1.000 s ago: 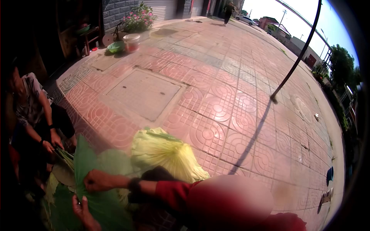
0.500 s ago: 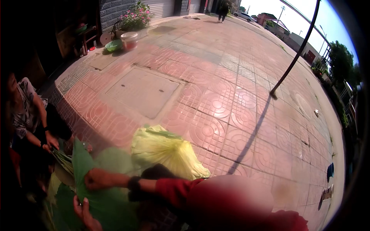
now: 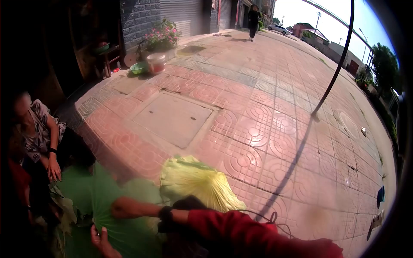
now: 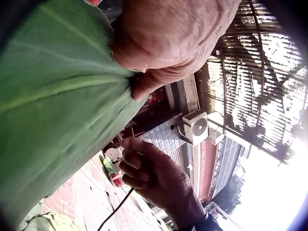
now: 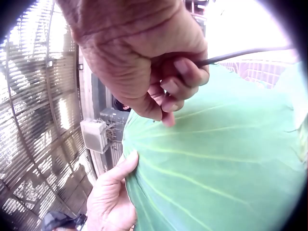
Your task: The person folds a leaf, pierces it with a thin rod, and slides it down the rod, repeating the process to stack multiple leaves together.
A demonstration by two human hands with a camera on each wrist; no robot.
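Head: green leaf (image 3: 127, 236) low before me, left hand (image 3: 103, 243) pinching its edge, right hand (image 3: 125, 208) over its face; left wrist: leaf narrows into my pinch, seemingly for steadiness; right wrist: right hand curled round dark cord (image 5: 240, 52), probably for control

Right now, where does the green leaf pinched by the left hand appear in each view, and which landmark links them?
Head: the leaf is at lower left.
Left wrist: it fills much of the left side.
Right wrist: it spreads from the centre to the right edge.
Shared landmark: the right hand, visible in all three views.
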